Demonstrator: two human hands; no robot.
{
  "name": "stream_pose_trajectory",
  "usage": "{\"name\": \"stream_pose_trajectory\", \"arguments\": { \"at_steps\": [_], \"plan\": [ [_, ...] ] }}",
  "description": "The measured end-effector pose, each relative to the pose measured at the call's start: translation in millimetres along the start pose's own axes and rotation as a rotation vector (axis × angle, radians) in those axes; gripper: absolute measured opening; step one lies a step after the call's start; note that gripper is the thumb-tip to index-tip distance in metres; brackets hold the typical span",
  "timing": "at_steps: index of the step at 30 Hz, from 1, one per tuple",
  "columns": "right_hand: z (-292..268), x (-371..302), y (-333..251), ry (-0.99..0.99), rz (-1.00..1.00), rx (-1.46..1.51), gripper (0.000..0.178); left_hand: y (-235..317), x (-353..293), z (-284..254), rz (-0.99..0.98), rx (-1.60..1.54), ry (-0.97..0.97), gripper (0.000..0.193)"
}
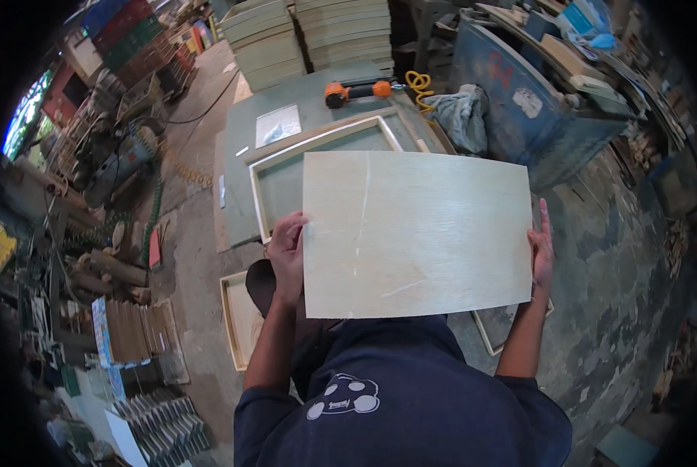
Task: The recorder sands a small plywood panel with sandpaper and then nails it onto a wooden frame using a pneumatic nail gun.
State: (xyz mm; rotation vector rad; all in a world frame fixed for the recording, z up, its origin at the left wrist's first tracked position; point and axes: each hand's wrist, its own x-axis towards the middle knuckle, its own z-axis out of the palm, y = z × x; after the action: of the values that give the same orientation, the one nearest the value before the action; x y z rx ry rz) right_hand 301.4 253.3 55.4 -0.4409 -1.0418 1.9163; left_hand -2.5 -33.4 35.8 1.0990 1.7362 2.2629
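A thin, pale plywood panel (418, 233) is held up in front of me, tilted, with faint white streaks on its face. My left hand (287, 253) grips its left edge, fingers closed and partly behind it. At the opposite edge my right hand (541, 253) holds the panel, with one finger pointing up past the side. Beyond and partly behind the panel, a rectangular wooden frame (317, 145) lies on the grey-green worktable (238, 187). An orange nail gun (360, 92) rests farther back, near a coiled yellow air hose (418, 82).
Stacked wooden frames (263, 47) rise behind the table. A blue metal bin (504, 86) heaped with scraps stands at the right, a grey cloth (459, 117) beside it. A shallow wooden tray (228, 319) sits low on the left, near stacked panels (138, 331).
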Motion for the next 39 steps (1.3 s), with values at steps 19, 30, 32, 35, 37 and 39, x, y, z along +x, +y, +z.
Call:
{"name": "stream_pose_trajectory", "arguments": {
  "at_steps": [19,30,32,35,37,39],
  "plan": [
    [117,-31,139,-0.128,0.251,0.407,0.066,29,-63,-33,-0.545,-0.264,0.401,0.052],
    [-147,5,240,0.564,0.257,-0.474,0.021,70,-5,-86,-0.508,-0.085,0.714,0.059],
    [-212,-13,298,0.584,0.313,-0.595,0.023,80,3,-75,-0.462,0.012,0.808,0.057],
    [-272,-38,337,0.509,0.593,-1.150,0.038,87,14,-67,-0.503,0.157,0.831,0.055],
    [-301,-49,353,0.502,0.522,-1.185,0.037,85,20,-52,-0.519,0.227,0.823,0.056],
    [-304,-45,364,0.431,0.517,-1.377,0.040,84,18,-30,-0.481,0.507,0.784,0.056]
  ]
}}
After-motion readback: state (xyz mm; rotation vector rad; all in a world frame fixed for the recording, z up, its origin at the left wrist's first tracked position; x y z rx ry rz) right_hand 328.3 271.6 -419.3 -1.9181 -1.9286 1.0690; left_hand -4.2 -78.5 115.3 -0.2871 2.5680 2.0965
